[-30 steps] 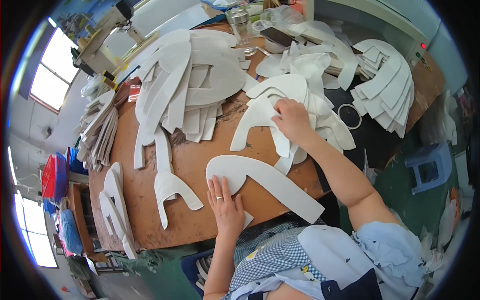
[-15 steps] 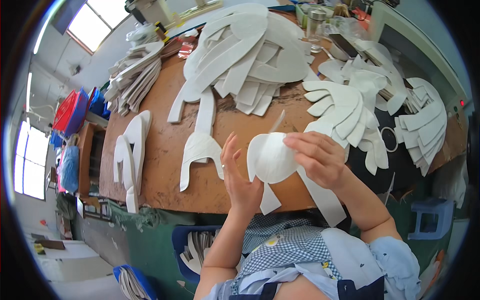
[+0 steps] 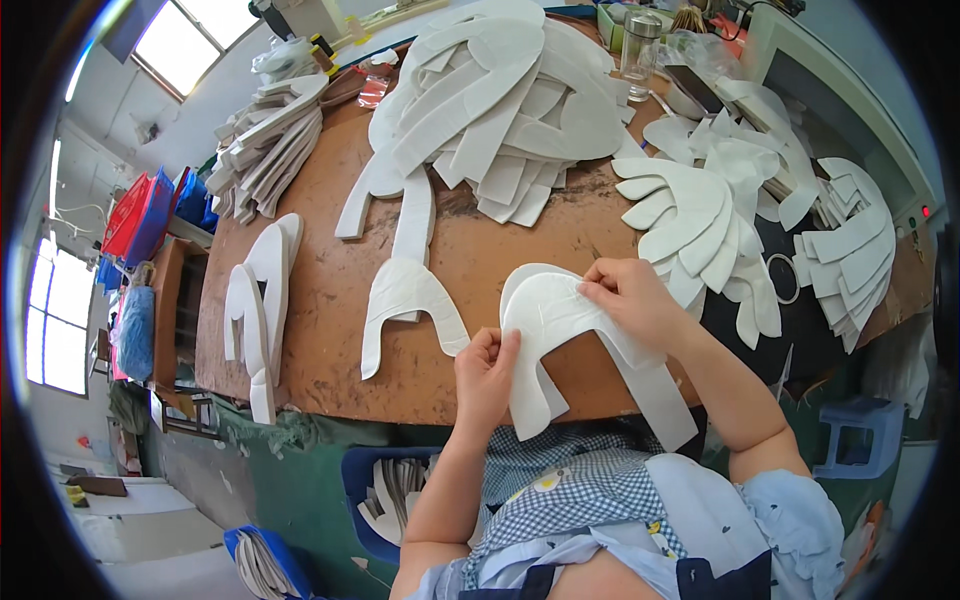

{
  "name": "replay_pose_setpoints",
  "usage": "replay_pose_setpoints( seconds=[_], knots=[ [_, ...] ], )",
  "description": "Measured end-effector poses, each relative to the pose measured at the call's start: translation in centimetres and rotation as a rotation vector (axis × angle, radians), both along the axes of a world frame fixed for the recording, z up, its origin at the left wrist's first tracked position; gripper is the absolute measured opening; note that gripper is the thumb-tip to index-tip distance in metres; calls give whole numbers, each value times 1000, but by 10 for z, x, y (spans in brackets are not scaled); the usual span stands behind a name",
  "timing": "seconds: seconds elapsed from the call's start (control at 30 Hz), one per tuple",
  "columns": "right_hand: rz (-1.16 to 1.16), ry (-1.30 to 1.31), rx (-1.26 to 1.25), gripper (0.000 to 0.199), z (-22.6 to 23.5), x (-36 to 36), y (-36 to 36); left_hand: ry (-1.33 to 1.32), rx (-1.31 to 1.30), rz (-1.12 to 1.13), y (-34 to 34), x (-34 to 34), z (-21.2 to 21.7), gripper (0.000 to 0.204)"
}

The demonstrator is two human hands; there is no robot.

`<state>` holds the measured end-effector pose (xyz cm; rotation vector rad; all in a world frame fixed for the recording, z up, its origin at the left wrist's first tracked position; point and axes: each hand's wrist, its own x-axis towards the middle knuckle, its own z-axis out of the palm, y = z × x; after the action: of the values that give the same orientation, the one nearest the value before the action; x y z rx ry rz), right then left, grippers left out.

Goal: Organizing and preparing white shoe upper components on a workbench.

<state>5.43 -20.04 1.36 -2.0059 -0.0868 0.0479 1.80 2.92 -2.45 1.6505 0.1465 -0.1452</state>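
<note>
A white, horseshoe-shaped cut piece (image 3: 560,330) lies at the near edge of the brown table (image 3: 330,300), stacked on another like it whose long leg hangs over the edge. My left hand (image 3: 487,372) pinches its lower left leg. My right hand (image 3: 628,297) pinches its upper right edge. A similar white piece (image 3: 405,300) lies flat just to the left of my left hand.
Big piles of white cut pieces cover the far middle (image 3: 500,110) and right (image 3: 700,215) of the table. More stacks lie at the far left (image 3: 270,140) and near left (image 3: 255,300). A glass jar (image 3: 640,45) stands at the back. Blue bins (image 3: 385,490) with pieces sit below the table.
My right hand picked a piece from the right pile and brought it to the near edge; both hands now hold it over the piece lying there. My view swung left.
</note>
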Motion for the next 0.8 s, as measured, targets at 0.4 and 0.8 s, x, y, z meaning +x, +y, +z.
replay_pose_setpoints(
  seconds=[0.4, 0.8],
  knots=[
    [43, 100, -193, 25, -27, 53, 7, 12, 375, 43, 0, 25, -3, 28],
    [49, 33, -219, 23, -40, 50, 5, 59, 299, 39, 4, 28, -12, 29]
  ],
)
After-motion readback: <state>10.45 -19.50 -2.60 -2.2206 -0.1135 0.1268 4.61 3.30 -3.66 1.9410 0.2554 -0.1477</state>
